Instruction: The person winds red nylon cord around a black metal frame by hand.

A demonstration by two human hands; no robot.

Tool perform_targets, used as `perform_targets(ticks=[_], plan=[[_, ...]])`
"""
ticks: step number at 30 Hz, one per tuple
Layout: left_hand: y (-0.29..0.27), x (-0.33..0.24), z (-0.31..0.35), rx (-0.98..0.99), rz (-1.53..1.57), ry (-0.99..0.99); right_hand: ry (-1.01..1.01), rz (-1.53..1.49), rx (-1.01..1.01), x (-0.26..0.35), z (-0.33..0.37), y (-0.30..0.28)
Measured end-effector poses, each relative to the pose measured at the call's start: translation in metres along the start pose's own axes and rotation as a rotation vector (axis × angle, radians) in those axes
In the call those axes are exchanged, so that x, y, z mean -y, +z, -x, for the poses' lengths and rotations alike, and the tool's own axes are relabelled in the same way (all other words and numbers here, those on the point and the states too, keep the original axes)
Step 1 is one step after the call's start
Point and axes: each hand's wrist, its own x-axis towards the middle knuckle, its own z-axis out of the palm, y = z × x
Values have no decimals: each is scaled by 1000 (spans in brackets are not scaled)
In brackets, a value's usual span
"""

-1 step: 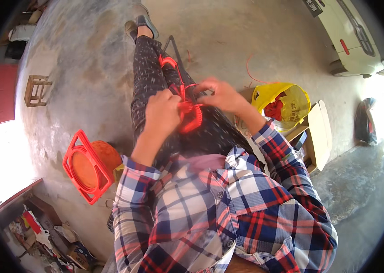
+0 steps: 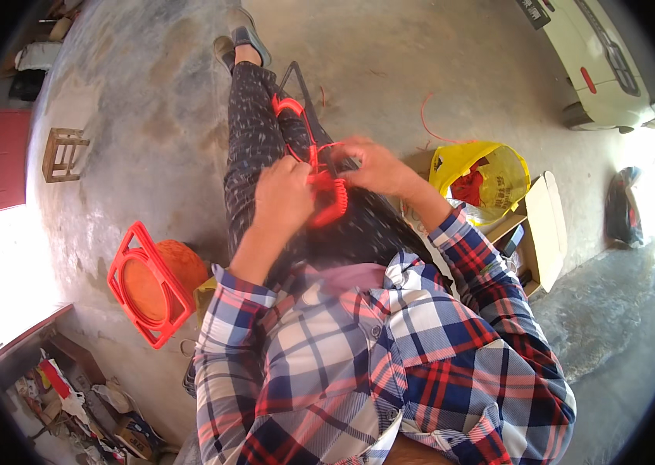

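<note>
Pinching red coiled cord point(image 2: 339, 203): right hand point(image 2: 374, 165); left hand point(image 2: 285, 194) curled by it, blurred, can't tell grasp. Cord over dark trousers point(image 2: 248, 132); yellow bag point(image 2: 449, 164) right of trousers, orange cone point(image 2: 180, 262) left.

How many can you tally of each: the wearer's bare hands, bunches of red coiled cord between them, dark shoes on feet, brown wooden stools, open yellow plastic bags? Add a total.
Bare hands, left and right: 2
Red coiled cord bunch: 1
Dark shoes on feet: 2
Brown wooden stool: 1
Open yellow plastic bag: 1
Total: 7
</note>
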Motion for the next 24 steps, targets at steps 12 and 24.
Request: perform_targets(ticks=[12, 24], plan=[[32, -4, 0, -103, 1322, -662, -167, -916, -326, 31, 45, -54], [20, -3, -27, 175, 1416, -548, -388, -1209, -761, 10, 173, -212]])
